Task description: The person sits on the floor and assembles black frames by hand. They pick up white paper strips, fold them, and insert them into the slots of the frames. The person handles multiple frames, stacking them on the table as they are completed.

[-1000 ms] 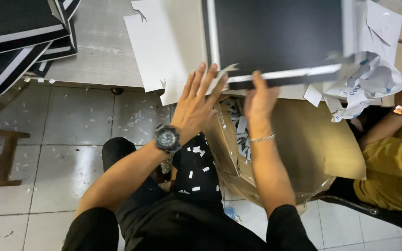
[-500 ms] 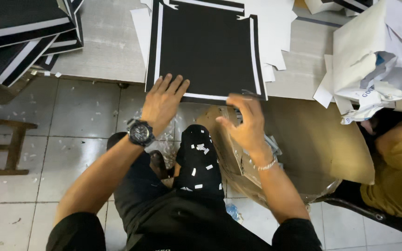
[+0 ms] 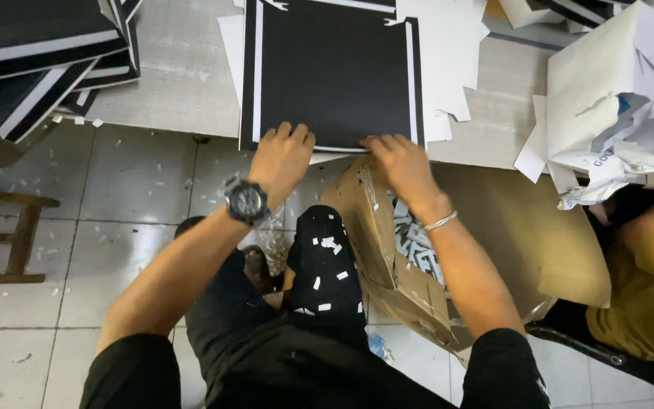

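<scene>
- The left hand [image 3: 281,155] now lies palm down on the near edge of the black sheet [image 3: 334,72], fingers loosely spread; half a second ago it sat lower on that same edge.
- The right hand [image 3: 399,163] has come up from below the surface edge and presses its fingertips on the sheet's near right corner; whether it pinches a thin strip there I cannot tell.
- A second ago the sheet lay off to the right; now it is centred before the person and squared up, so it looks steadied for work along its near edge.
- The sheet lies flat on the grey surface [image 3: 183,76], long axis running away from the person, white border strips down both sides.
- Below the right wrist, an open cardboard box [image 3: 387,265] holds offcuts.
- Far left, stacked black boards [image 3: 32,53]; right, crumpled white paper [image 3: 615,98].
</scene>
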